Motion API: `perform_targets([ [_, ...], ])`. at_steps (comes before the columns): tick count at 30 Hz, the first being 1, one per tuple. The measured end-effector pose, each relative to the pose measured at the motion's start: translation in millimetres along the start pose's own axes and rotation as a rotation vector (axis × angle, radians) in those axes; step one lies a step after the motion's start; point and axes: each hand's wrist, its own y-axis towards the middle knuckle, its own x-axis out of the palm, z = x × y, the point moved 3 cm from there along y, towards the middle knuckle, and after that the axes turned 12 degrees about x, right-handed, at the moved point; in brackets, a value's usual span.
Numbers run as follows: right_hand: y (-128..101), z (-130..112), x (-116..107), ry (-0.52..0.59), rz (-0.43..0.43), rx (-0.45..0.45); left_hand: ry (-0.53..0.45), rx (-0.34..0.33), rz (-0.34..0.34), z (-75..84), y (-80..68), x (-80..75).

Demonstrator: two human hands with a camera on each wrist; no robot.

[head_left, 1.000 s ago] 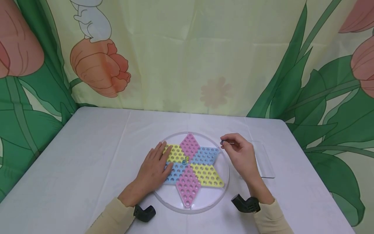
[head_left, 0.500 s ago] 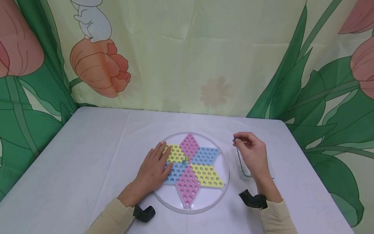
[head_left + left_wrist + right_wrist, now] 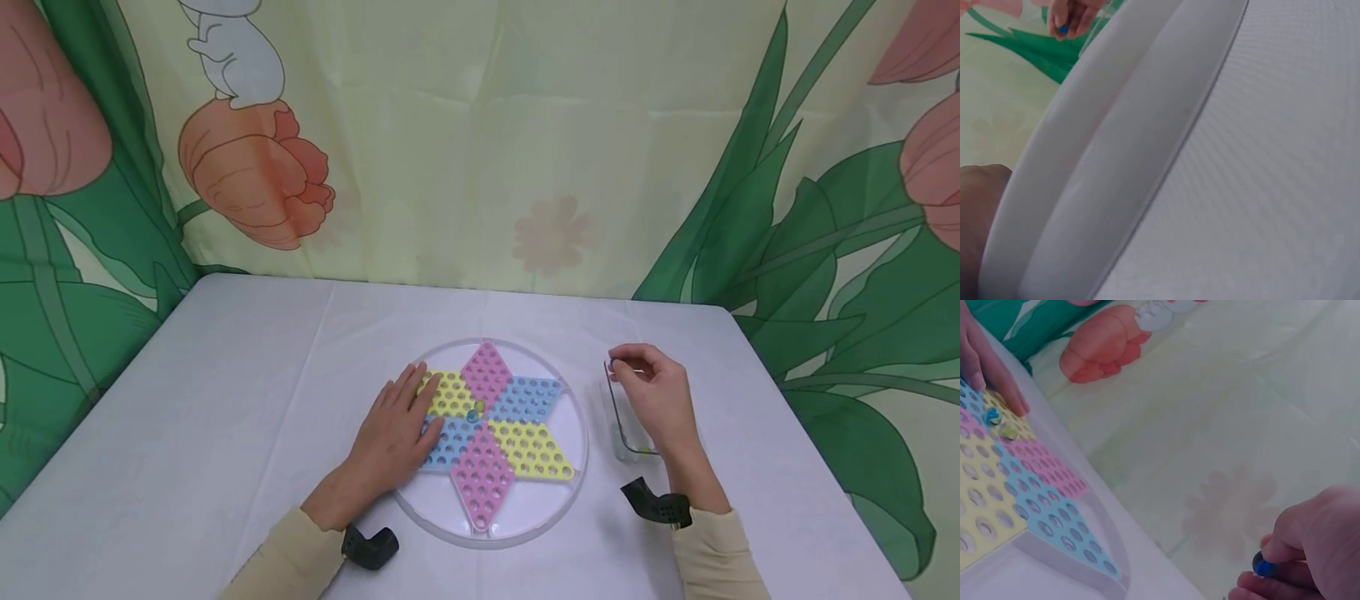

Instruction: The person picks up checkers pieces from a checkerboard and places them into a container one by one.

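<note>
Overhead, the head view shows a star-shaped peg board (image 3: 491, 433) of pink, yellow and blue diamonds set in a round clear tray (image 3: 525, 521) on a white-covered table (image 3: 225, 400). The left hand (image 3: 393, 437) lies flat, fingers straight, on the board's left side, over the yellow and blue diamonds. The right hand (image 3: 652, 400) is raised over a clear rectangular container (image 3: 622, 433) just right of the tray, fingers curled, pinching a small blue marble (image 3: 613, 364) at the fingertips. Two marbles (image 3: 475, 411) sit in holes near the board's centre.

Left wrist view: mostly the tray's white rim (image 3: 1104, 169) and the tablecloth; far off at the top the right hand's fingertips (image 3: 1072, 12) show the blue marble (image 3: 1063, 28).

Right wrist view: the blue marble (image 3: 1264, 566) is clamped between thumb and fingers, well clear of the board (image 3: 1029, 487); a blue and a yellowish marble (image 3: 1000, 424) rest in holes close to the left hand's fingertips (image 3: 997, 381).

Judged step: a marble lifted off the board is being carried to the container, with the board steadied by the flat hand. The next move calls for lowering the pinch inside the container's walls and parting the fingers gently, lest the marble bounce out.
</note>
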Motion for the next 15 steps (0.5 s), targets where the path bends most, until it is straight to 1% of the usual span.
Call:
perform_targets([
  [1, 1, 2, 0, -0.006, -0.004, 0.006, 0.003, -0.001, 0.0, 0.1, 0.2, 0.2],
  [2, 5, 8, 2, 0.008, -0.009, 0.009, 0.004, -0.002, -0.002, 0.1, 0.3, 0.1],
  [5, 16, 26, 4, -0.018, -0.012, 0.014, 0.006, -0.002, -0.001, 0.1, 0.7, 0.3],
  [6, 19, 31, 5, -0.058, -0.006, 0.024, 0.006, -0.002, -0.001, 0.0, 0.8, 0.3],
  [8, 32, 51, 9, -0.094, 0.013, 0.022, 0.004, -0.004, -0.002, 0.0, 0.5, 0.1],
  [9, 35, 56, 10, -0.129, 0.023, 0.024, 0.004, -0.005, -0.002, 0.0, 0.6, 0.2],
  [11, 43, 69, 13, -0.163, 0.044, 0.032, 0.005, -0.007, -0.002, -0.1, 0.5, 0.4],
  [13, 43, 69, 13, -0.19, 0.041, 0.058, 0.003, -0.008, -0.001, 0.0, 0.2, 0.5],
  [15, 37, 62, 11, -0.209, 0.028, 0.099, 0.001, -0.008, 0.001, 0.0, 0.0, 1.0],
])
